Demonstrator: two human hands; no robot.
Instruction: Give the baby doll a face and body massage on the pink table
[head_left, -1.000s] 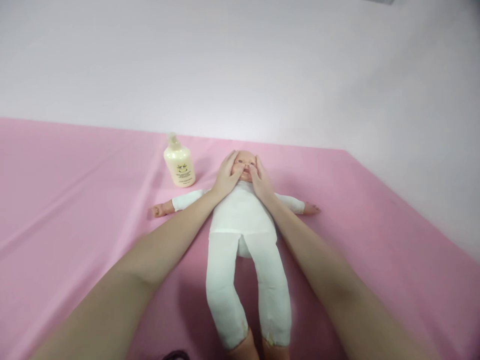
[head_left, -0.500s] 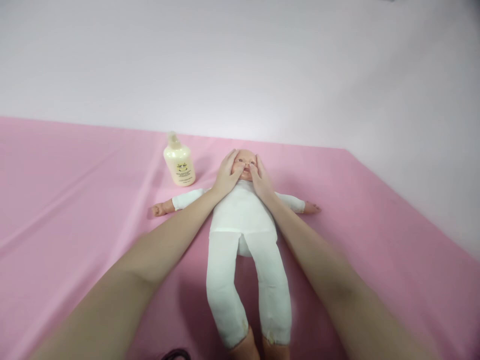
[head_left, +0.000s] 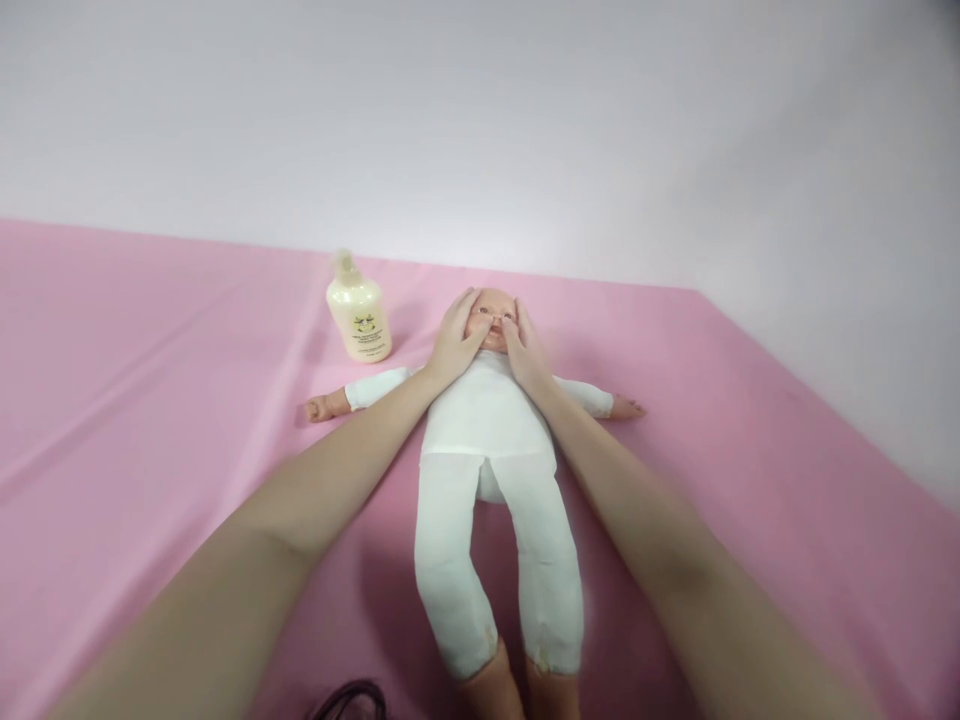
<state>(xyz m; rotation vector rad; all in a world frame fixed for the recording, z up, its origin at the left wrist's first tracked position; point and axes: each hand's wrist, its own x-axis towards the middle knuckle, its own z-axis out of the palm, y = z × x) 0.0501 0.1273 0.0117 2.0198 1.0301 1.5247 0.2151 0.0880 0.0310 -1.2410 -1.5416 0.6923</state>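
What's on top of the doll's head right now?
Both hands lie on the doll: left hand and right hand cup its cheeks. Eyes and forehead show between them; the cheeks, ears and chin are covered.

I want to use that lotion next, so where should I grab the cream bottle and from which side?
Grip the cream bottle around its wide round body, below the narrow pump top. It stands upright on the pink cloth, so coming from its open left side with the left hand probably avoids the doll.

We see our left hand [head_left: 455, 345] and right hand [head_left: 527, 353] bare, with no rings, gloves or watch. Both forearms are uncovered, no sleeves in view.
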